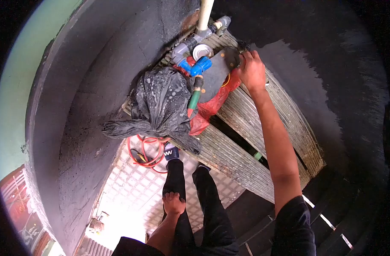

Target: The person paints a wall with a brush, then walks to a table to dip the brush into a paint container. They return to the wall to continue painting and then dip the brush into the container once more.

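Right hand (pixel 251 70) stretched far out, fingers curled on a dark round cap (pixel 231 56) at the far end of the ribbed cover (pixel 263 128); whether truly clamped or only pressing, cannot tell. Left hand (pixel 174 203) near, resting flat and loosely closed on the left thigh (pixel 176 179), holding nothing.

Curved dark concrete wall (pixel 88 106) sweeping round the left side. Ribbed cover of grey slats running from far centre to near right, with a dark gap between two slats. Black plastic bag (pixel 160 104), knotted and spotted, lying on the left edge of the cover, just left of the cap. White patterned tile floor (pixel 135 187) below, near left. Red plastic sheet (pixel 212 106) trailing from under the cap toward the near side, beside the bag. Red hose (pixel 144 153) coiled on the tiles under the bag. Grey pipe fitting (pixel 190 42) at the far end, white pipe (pixel 205 15) rising from it. Blue valve handle (pixel 198 67) just left of the cap, green and orange stub (pixel 195 97) below it.
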A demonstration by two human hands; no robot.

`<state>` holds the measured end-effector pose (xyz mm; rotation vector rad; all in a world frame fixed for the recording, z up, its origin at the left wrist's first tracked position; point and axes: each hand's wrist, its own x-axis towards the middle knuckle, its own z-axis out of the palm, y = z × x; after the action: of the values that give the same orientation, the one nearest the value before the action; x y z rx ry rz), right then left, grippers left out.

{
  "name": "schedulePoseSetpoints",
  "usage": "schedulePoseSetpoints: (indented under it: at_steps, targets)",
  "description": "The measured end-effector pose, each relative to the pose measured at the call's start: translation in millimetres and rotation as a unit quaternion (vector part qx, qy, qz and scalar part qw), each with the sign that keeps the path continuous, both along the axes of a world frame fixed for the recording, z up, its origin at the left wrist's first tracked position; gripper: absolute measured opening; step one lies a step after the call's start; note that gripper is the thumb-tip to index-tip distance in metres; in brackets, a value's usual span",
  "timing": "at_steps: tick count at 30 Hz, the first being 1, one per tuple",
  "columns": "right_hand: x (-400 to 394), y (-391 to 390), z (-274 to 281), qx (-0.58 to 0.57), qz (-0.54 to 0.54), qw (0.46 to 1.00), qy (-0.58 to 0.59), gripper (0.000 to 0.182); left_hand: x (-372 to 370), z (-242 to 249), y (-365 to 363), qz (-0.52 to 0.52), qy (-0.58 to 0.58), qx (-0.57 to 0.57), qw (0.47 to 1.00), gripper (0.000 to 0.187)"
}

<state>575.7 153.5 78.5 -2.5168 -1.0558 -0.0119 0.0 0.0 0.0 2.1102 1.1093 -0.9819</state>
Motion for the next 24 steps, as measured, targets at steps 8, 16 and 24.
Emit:
schedulePoseSetpoints:
  at_steps: [8, 16, 24]
  targets:
    - [-5.5, 18.4, 32.2, 0.182, 0.054, 0.970, -0.153, 0.019, -3.9, 1.7, 1.0, 0.012, -0.034, 0.027, 0.999, 0.026]
    - [-15.3, -10.2, 32.3, 0.242, 0.040, 0.931, -0.270, 0.020, 1.0, 0.2, 4.3, -0.006, -0.014, 0.013, 1.000, 0.027]
    - [-7.7, -28.2, -29.9, 0.133, 0.073, 0.978, -0.142, 0.018, -1.0, -0.3, 4.8, -0.014, -0.025, 0.023, 0.999, 0.026]
